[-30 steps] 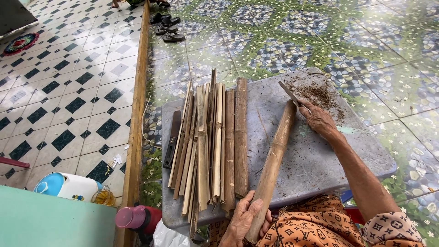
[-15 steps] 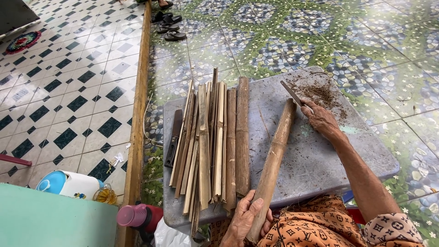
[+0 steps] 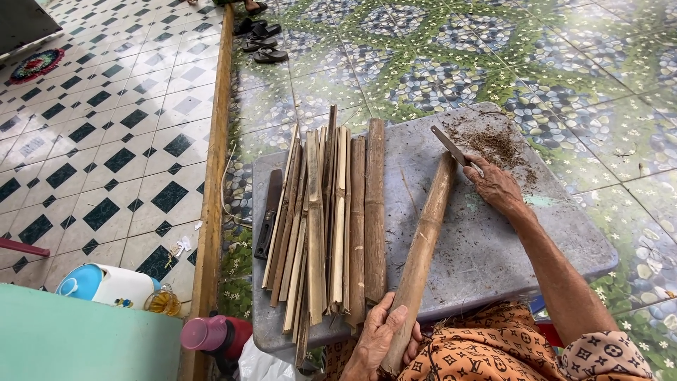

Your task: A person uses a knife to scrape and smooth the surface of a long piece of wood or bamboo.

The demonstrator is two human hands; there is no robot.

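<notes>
A long round bamboo pole point(image 3: 423, 247) lies slanted across the grey worktop point(image 3: 486, 247), running from the bottom centre of the frame up toward the upper right. The left hand point(image 3: 377, 337) has its grip closed around the pole's near end at the bottom centre. The right hand point(image 3: 497, 185) sits at the pole's far end, right of centre, its grip closed on the handle of a knife point(image 3: 451, 147) whose blade lies against the top of the pole. Brown shavings point(image 3: 497, 144) are scattered on the worktop just beyond the blade. Left of the pole, a stack of split bamboo strips point(image 3: 328, 219) lies lengthwise on the worktop, with a dark cleaver point(image 3: 269, 212) beside it at the worktop's left edge. Sandals point(image 3: 257, 39) rest on the tiled floor at the upper left of centre.
</notes>
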